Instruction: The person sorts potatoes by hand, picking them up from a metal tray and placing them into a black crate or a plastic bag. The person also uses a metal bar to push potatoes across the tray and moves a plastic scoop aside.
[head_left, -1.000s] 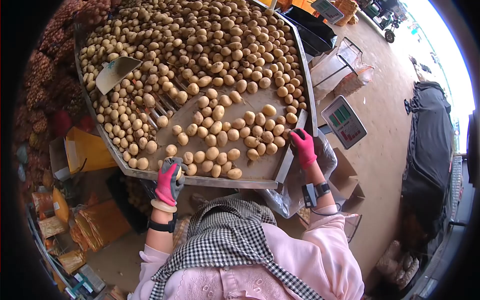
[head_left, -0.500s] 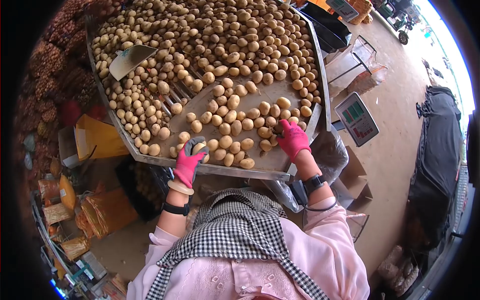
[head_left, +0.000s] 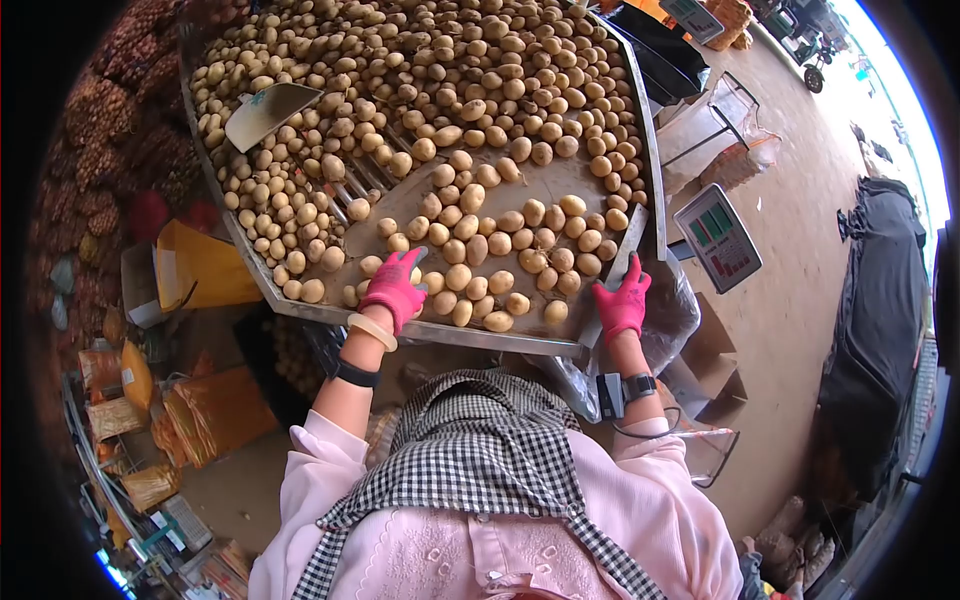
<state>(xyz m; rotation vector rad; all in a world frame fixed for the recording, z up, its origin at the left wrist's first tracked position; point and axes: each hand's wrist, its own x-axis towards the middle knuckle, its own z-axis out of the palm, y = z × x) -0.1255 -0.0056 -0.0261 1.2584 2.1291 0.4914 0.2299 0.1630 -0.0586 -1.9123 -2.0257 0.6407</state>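
Observation:
My left hand (head_left: 394, 291), in a pink glove with grey fingertips, reaches over the table's front edge among the nearest potatoes (head_left: 458, 277). Its thumb and fingers are apart, and no potato shows in its grasp. At the right front corner is my right hand (head_left: 624, 298), gloved the same way. Its thumb and index finger are spread beside the flat metal edge strip (head_left: 629, 232), with nothing visible between them. Small pale-brown potatoes lie loosely on the metal sorting table (head_left: 390, 205) between my hands and heap up thickly toward the back.
A metal scoop (head_left: 268, 112) rests on the potatoes at the left. Beyond the right rim stands a scale display (head_left: 718, 238). A clear plastic bag (head_left: 672, 318) hangs beneath the right corner, near a cardboard box (head_left: 708, 350). Yellow packaging (head_left: 205, 268) is at the left.
My left hand has let go of a potato and opened. My right hand has moved off the potatoes, right and slightly down, to the table's edge. One potato now lies nearer the front right corner.

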